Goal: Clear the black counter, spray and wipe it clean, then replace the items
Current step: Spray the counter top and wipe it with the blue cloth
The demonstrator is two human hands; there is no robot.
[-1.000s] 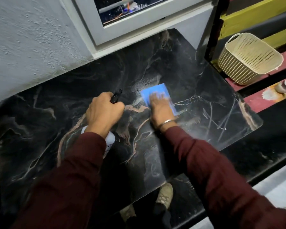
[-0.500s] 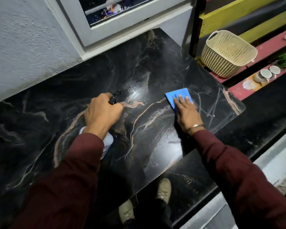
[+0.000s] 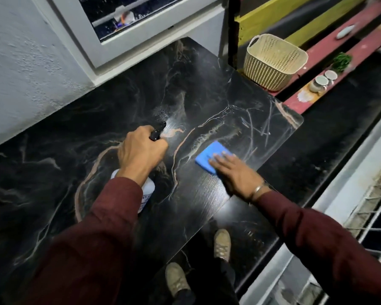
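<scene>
Since half a second ago the right hand (image 3: 235,172) has drawn the blue cloth (image 3: 209,156) back from the far right part of the black counter (image 3: 75,150) toward the near edge, while the left hand (image 3: 141,150) has stayed about where it was. That right hand lies flat, its fingers straight and close together, pressing the cloth onto the marbled top; the cloth shows beyond the fingertips on the far side. The left hand is curled tight round the neck of the spray bottle (image 3: 147,190), whose black nozzle (image 3: 157,130) points at a wet, shiny patch near the middle of the counter, and whose white body shows below the wrist. Nothing stands on the counter's visible top, so the clearing looks done and the spray-and-wipe step is in hand. A cream basket (image 3: 273,62) and two small cups (image 3: 324,80) sit well apart on the red ledge to the right. Next, the wipe probably has to carry across the sprayed patch and the unwiped left half, keeping the palm flat so the cloth does not bunch.
</scene>
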